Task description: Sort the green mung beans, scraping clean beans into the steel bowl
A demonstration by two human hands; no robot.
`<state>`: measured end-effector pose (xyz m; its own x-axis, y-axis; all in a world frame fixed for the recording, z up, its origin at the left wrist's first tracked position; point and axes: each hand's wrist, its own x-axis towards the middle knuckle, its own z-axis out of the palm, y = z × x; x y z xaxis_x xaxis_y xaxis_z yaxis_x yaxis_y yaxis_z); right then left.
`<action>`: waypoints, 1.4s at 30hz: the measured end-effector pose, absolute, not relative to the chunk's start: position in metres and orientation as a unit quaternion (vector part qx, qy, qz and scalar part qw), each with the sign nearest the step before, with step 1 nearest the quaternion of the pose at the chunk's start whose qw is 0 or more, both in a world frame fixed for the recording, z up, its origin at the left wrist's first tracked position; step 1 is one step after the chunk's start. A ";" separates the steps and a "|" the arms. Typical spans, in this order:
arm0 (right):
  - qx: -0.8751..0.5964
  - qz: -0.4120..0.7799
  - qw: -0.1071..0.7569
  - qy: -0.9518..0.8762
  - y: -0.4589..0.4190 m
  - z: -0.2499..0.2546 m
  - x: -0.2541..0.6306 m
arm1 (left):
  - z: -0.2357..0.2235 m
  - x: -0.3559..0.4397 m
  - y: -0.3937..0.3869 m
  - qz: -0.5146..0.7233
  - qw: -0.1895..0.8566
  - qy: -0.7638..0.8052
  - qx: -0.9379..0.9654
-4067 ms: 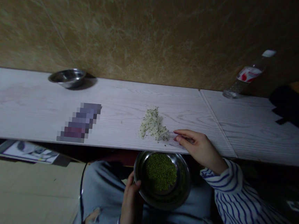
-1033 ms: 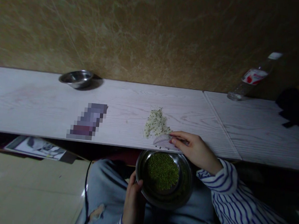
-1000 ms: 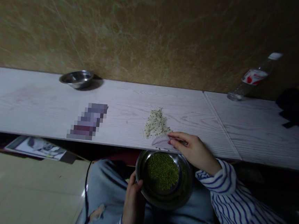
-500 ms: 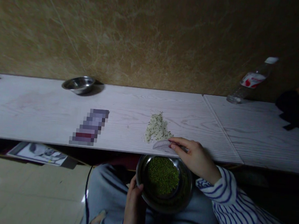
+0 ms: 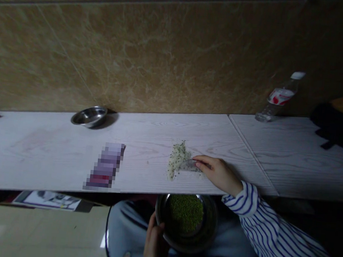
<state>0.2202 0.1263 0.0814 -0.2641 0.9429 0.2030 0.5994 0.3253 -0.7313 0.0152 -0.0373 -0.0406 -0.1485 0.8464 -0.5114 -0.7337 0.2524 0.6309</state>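
My right hand (image 5: 219, 173) pinches a clear plastic piece with a curved edge (image 5: 189, 165), which may be a protractor. It stands at the right side of a small pile of white grains mixed with green beans (image 5: 177, 155), looking like rice and mung beans, spread on the table. Below the table's front edge, my left hand (image 5: 156, 243) grips the left rim of a steel bowl (image 5: 208, 237), its thumb on the rim. Many green mung beans (image 5: 185, 213) lie in this bowl, which sits at my lap, partly under the table edge.
A second steel bowl (image 5: 90, 116) stands near the wall at the left. A pixelated flat rectangular thing (image 5: 105, 166) lies left of the pile. At the right are a plastic bottle (image 5: 278, 98) and a dark bundle (image 5: 334, 122). Printed paper (image 5: 48, 199) shows on a shelf below the white table (image 5: 147, 134).
My right hand has moved the clear plastic piece away from the table's front edge, further onto the pile. My left hand still grips the bowl. The view has tilted slightly upward.
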 end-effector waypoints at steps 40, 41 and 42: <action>-0.530 0.387 0.409 -0.634 0.256 0.060 0.219 | -0.014 0.000 -0.011 0.609 0.648 0.447 0.093; -0.527 0.391 0.404 -0.637 0.254 0.060 0.217 | -0.014 0.000 -0.012 0.609 0.652 0.443 0.093; -0.524 0.395 0.397 -0.641 0.252 0.060 0.215 | -0.014 0.000 -0.013 0.610 0.655 0.435 0.093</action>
